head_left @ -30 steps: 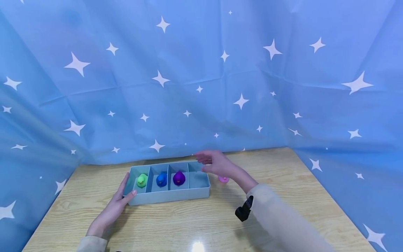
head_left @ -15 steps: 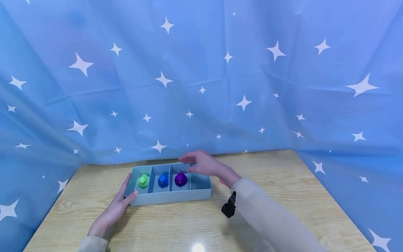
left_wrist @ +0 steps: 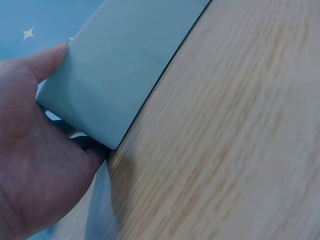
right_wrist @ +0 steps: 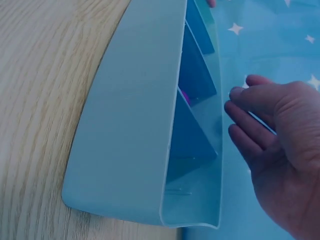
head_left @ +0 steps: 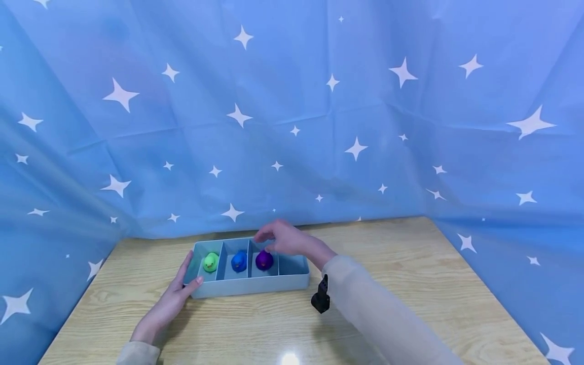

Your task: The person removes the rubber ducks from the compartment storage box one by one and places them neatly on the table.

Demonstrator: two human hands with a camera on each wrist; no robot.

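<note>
A light blue divided box (head_left: 251,287) lies on the table, its compartments in a row. From left to right sit a green rubber duck (head_left: 210,262), a blue one (head_left: 239,262) and a purple one (head_left: 264,260), each in its own compartment. My left hand (head_left: 172,296) grips the box's left end, thumb on the front rim and fingers round the side. Above the purple duck's compartment hovers my right hand (head_left: 287,240), fingers loosely bent and nothing between them. In the right wrist view that hand (right_wrist: 285,127) is beside the box's far rim.
The wooden table (head_left: 255,329) ends at a blue cloth backdrop (head_left: 292,101) with white stars, close behind the box. A small black device (head_left: 321,299) sits at my right wrist, by the pale sleeve (head_left: 378,309).
My right hand has moved left, from over the rightmost compartment to over the purple duck. A pink duck right of the box is now hidden behind my right arm. The left hand keeps its grip.
</note>
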